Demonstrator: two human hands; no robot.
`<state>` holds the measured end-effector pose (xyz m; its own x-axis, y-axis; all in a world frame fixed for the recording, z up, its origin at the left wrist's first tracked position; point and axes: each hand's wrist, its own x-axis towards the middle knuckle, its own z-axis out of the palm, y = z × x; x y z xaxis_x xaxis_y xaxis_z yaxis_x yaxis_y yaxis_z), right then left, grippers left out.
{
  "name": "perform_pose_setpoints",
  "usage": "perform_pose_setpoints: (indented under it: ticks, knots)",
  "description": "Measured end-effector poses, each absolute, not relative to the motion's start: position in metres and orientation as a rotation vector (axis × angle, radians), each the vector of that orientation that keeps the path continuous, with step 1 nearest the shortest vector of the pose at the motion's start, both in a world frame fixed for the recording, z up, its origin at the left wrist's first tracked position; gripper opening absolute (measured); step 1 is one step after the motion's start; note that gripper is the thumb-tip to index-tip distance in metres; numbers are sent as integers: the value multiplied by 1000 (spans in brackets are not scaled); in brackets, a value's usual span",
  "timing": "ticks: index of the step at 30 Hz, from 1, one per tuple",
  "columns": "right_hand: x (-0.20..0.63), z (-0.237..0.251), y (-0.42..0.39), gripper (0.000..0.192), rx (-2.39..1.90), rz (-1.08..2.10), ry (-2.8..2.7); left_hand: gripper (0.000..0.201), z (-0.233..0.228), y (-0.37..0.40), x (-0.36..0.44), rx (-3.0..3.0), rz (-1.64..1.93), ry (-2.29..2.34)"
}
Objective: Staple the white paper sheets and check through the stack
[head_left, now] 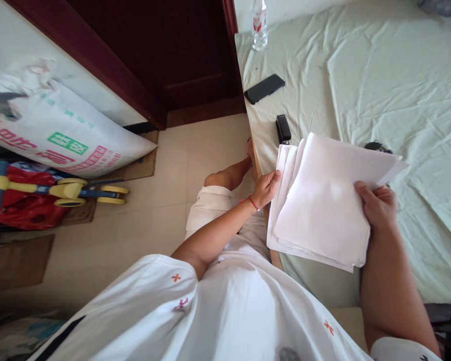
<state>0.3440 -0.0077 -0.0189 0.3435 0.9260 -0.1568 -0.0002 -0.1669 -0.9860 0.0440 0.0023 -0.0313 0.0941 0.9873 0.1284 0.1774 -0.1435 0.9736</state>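
Observation:
A loose stack of white paper sheets [323,205] is held above the edge of a bed covered with a pale green sheet [398,90]. My left hand [266,188] grips the stack's left edge, with a red string at the wrist. My right hand [378,205] holds the stack's right edge, thumb on top. The sheets are fanned slightly at the upper left corner. A black stapler [283,129] lies on the bed just beyond the papers.
A black phone [264,88] and a clear plastic bottle [259,25] sit further back on the bed. A dark object [378,147] peeks out behind the papers. To the left are a tiled floor [143,220], a large printed sack [60,135], a toy [41,193] and a dark wooden door [173,55].

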Motion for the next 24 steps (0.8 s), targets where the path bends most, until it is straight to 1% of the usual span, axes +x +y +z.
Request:
perform_pose_setpoints:
  ticks: [5,11,24]
  knots:
    - [344,-19,-9,48,-1469,1063,-861,60,-30,2,43,1495,1144,1184]
    - [347,-17,-11,44,-1517,1186,-815,61,-28,3,41,1500,1129,1132]
    - [345,-15,-10,45,-1473,1074,-853,62,-25,3,40,1521,1047,1069]
